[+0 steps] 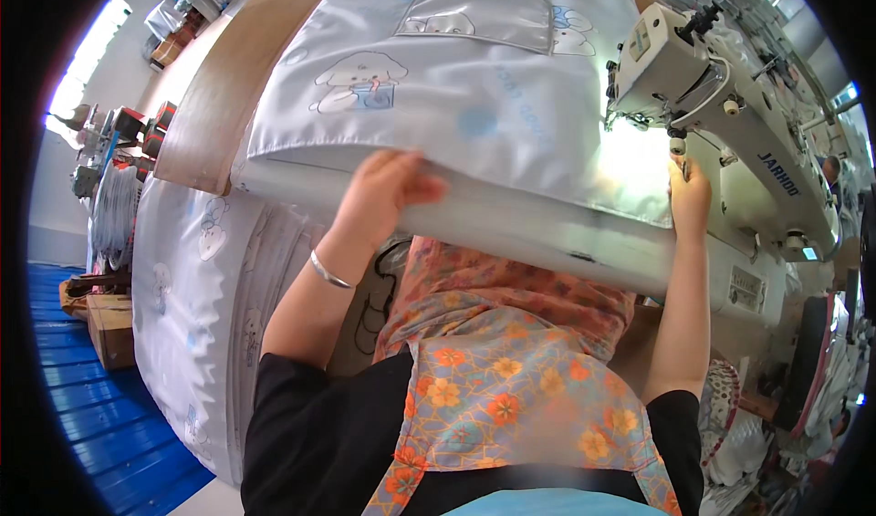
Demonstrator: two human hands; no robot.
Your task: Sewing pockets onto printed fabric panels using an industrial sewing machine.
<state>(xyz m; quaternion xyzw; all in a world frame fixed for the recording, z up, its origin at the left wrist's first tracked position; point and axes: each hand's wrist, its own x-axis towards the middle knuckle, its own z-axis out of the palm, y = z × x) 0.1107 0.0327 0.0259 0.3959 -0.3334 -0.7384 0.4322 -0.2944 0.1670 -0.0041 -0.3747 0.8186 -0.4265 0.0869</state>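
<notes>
A large pale silver-grey fabric panel [438, 142] with printed cartoon animals lies over the sewing machine's bed. A clear-looking pocket [484, 19] edged in grey sits near its far side. My left hand [392, 187], with a bangle at the wrist, is at the panel's near edge, left of the middle; its fingers are smeared by motion. By the panel's right edge, beneath the sewing machine's head [657, 69], my right hand [691, 197] is closed. A small dark thing shows between its fingers, too small to name. The machine's lamp brightly lights the fabric beside that hand.
More printed fabric [192, 315] hangs in folds at the left, below a brown wooden board [210, 114]. Thread cones and a cardboard box [109, 329] stand further left, above a blue floor [100, 388]. The machine's arm [766, 151] bounds the right side.
</notes>
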